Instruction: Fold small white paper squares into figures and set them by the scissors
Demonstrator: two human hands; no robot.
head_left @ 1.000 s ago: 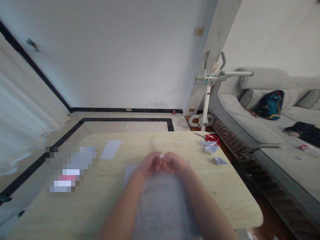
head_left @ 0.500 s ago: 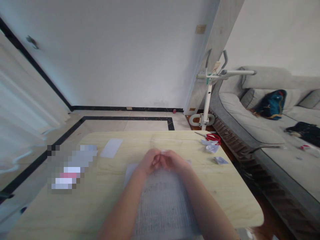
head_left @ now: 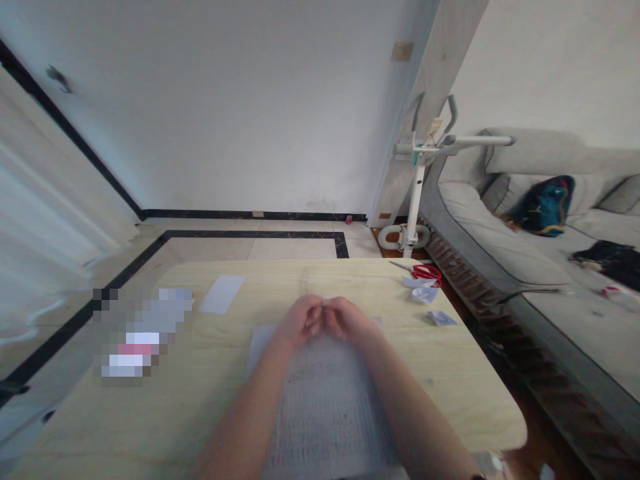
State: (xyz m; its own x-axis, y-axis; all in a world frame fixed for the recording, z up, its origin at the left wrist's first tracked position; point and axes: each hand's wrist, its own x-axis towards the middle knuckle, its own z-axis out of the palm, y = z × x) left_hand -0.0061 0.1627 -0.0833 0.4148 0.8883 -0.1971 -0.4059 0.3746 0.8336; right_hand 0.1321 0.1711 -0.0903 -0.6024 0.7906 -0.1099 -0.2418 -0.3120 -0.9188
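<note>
My left hand (head_left: 303,321) and my right hand (head_left: 349,320) meet over the top part of a large printed sheet (head_left: 325,407). The fingers of both are closed and curled inward, pinching a small piece of white paper (head_left: 328,299). Only a sliver of that piece shows between the fingertips; my fingers hide the rest. Below my wrists the sheet lies flat, covered with rows of print too blurred to read.
A blank white paper piece (head_left: 222,294) lies at the table's back left, near a pixelated patch (head_left: 145,333). Red-handled scissors (head_left: 426,273) and folded paper pieces (head_left: 424,293) are at the back right. A grey sofa (head_left: 500,247) stands beyond the table's right edge (head_left: 493,383).
Both hands stay together at nearly the same spot, with their fingers shifted slightly. Less of the white paper shows between them now. The view has tilted a little.
</note>
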